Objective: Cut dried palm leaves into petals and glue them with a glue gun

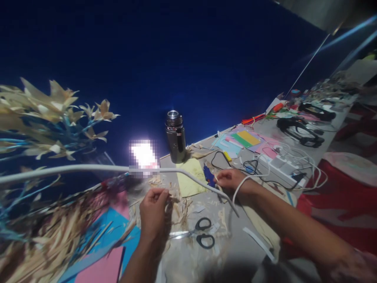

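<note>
My left hand (153, 212) hovers over the scraps with thumb and fingers pinched together. Whatever it holds is too small and blurred to name. To the right, my right hand (231, 180) is closed too, its fingertips right beside a dark blue object (209, 175) that resembles a glue gun. Blur hides what those fingers grip. Between my hands lies a yellow sheet of paper (191, 179), with dried husk strips (184, 208) near it. Scissors with black handles (203, 234) rest nearer to me, blades pointing left.
A dark flask (176, 137) stands behind the paper. A white cable (88, 168) crosses the view in front. Dried-leaf flowers (59, 110) and a husk pile (44, 243) fill the left. A white power strip (279, 169) with tangled cords lies right, near headsets (300, 131).
</note>
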### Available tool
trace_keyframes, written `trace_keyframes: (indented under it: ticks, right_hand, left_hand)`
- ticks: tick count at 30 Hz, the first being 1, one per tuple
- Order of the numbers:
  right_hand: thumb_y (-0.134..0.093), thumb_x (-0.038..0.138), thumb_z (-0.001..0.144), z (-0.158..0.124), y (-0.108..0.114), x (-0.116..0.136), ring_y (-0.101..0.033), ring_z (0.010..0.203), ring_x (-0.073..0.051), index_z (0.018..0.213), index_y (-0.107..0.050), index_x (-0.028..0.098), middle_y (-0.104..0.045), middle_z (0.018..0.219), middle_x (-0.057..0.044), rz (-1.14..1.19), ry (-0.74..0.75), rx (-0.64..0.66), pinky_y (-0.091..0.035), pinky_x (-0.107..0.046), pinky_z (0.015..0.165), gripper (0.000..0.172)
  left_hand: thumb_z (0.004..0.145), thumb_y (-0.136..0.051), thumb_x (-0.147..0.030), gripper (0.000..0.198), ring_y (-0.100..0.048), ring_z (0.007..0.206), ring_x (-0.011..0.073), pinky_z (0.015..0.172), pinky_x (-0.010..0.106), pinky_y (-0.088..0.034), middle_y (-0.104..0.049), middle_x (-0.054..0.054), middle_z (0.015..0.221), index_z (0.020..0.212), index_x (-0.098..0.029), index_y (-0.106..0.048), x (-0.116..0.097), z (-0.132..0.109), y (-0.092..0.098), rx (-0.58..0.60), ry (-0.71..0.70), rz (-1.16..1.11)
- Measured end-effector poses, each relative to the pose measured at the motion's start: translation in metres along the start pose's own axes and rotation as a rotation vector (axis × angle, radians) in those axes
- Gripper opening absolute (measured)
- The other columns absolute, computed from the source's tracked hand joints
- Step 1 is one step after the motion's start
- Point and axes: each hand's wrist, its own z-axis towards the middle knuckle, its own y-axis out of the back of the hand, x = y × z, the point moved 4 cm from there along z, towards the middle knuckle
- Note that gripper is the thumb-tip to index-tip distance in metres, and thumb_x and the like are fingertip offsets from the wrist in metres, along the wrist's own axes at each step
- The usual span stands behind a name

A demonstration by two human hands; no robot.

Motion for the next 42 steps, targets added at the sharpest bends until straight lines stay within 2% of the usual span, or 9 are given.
trace_keyframes:
  ticks: [2, 7, 9, 11, 15, 20, 25, 33, 42]
  right_hand:
    - [-0.076, 0.048, 0.073, -0.041, 0.016, -0.011, -0.054, 0.058, -0.014, 0.077, -0.069, 0.013, -0.062, 0.067, -0.004, -0.038, -0.130, 0.219, -0.041, -0.026, 0.055, 0.036]
    - [-0.066, 0.055, 0.082, -0.123, 0.086, -0.043, -0.060, 0.069, -0.020, 0.077, -0.071, 0.019, -0.068, 0.076, -0.007, -0.376, -0.236, 0.376, -0.045, -0.031, 0.065, 0.037]
    - [-0.064, 0.053, 0.082, -0.141, 0.105, -0.053, -0.062, 0.066, -0.023, 0.071, -0.071, 0.021, -0.069, 0.071, -0.008, -0.640, -0.274, 0.330, -0.045, -0.032, 0.062, 0.035]
    - [-0.057, 0.051, 0.086, -0.146, 0.117, -0.050, -0.064, 0.068, -0.026, 0.071, -0.071, 0.022, -0.071, 0.071, -0.010, -0.875, -0.229, 0.127, -0.046, -0.035, 0.064, 0.036]
    - [-0.045, 0.047, 0.095, -0.126, 0.098, -0.027, -0.069, 0.077, -0.024, 0.086, -0.072, 0.023, -0.076, 0.085, -0.008, -0.868, -0.017, -0.016, -0.051, -0.033, 0.073, 0.037]
    - [-0.041, 0.024, 0.097, -0.070, 0.036, -0.018, -0.066, 0.103, -0.026, 0.110, -0.072, 0.014, -0.074, 0.109, -0.016, -1.023, 0.386, -0.038, -0.049, -0.039, 0.095, 0.035]
    - [-0.060, 0.015, 0.081, -0.009, -0.007, -0.035, -0.052, 0.124, -0.033, 0.145, -0.050, 0.007, -0.056, 0.142, -0.023, -1.247, 0.396, -0.022, -0.041, -0.045, 0.105, 0.066]
    - [-0.065, 0.015, 0.075, 0.016, -0.003, -0.036, -0.055, 0.101, -0.031, 0.121, -0.066, 0.013, -0.064, 0.111, -0.018, -1.241, 0.335, -0.073, -0.041, -0.042, 0.091, 0.046]
    - [-0.056, 0.014, 0.074, 0.000, 0.031, -0.028, -0.055, 0.122, -0.032, 0.121, -0.064, 0.012, -0.063, 0.129, -0.019, -0.961, 0.450, -0.158, -0.041, -0.046, 0.106, 0.047]
  left_hand:
    - [0.065, -0.083, -0.029, 0.026, -0.057, 0.054, 0.0102, 0.054, 0.019, -0.047, -0.064, -0.003, 0.059, 0.072, -0.017, -0.061, -0.003, 0.004, 0.002, 0.012, 0.129, -0.165]
    - [0.063, -0.085, -0.022, 0.026, -0.058, 0.055, 0.0091, 0.055, 0.018, -0.050, -0.065, 0.000, 0.061, 0.071, -0.015, -0.061, -0.011, -0.004, -0.002, 0.127, 0.241, -0.297]
    - [0.067, -0.083, -0.019, 0.023, -0.059, 0.055, 0.0096, 0.054, 0.018, -0.051, -0.064, 0.000, 0.061, 0.072, -0.016, -0.060, -0.015, -0.013, -0.007, 0.169, 0.287, -0.321]
    - [0.070, -0.080, -0.015, 0.020, -0.060, 0.056, 0.0099, 0.053, 0.017, -0.051, -0.064, 0.001, 0.063, 0.073, -0.016, -0.061, -0.020, -0.023, -0.011, 0.209, 0.339, -0.330]
    - [0.072, -0.078, -0.010, 0.018, -0.062, 0.058, 0.0101, 0.053, 0.017, -0.052, -0.062, -0.001, 0.065, 0.074, -0.015, -0.062, -0.028, -0.040, -0.014, 0.258, 0.403, -0.360]
    - [0.074, -0.076, -0.009, 0.017, -0.062, 0.057, 0.0105, 0.050, 0.017, -0.052, -0.060, -0.002, 0.066, 0.077, -0.017, -0.061, -0.028, -0.056, 0.004, 0.158, 0.424, -0.358]
    - [0.071, -0.081, -0.011, 0.021, -0.062, 0.056, 0.0108, 0.052, 0.017, -0.053, -0.064, -0.001, 0.065, 0.081, -0.017, -0.063, -0.019, -0.067, 0.030, 0.055, 0.395, -0.297]
    - [0.058, -0.093, -0.035, 0.038, -0.056, 0.052, 0.0127, 0.048, 0.019, -0.045, -0.062, 0.000, 0.056, 0.068, -0.016, -0.062, 0.000, -0.064, 0.041, 0.010, 0.274, -0.149]
    - [0.057, -0.095, -0.034, 0.039, -0.055, 0.050, 0.0092, 0.050, 0.015, -0.047, -0.060, -0.002, 0.054, 0.067, -0.016, -0.062, 0.018, -0.057, 0.052, -0.047, 0.291, -0.223]
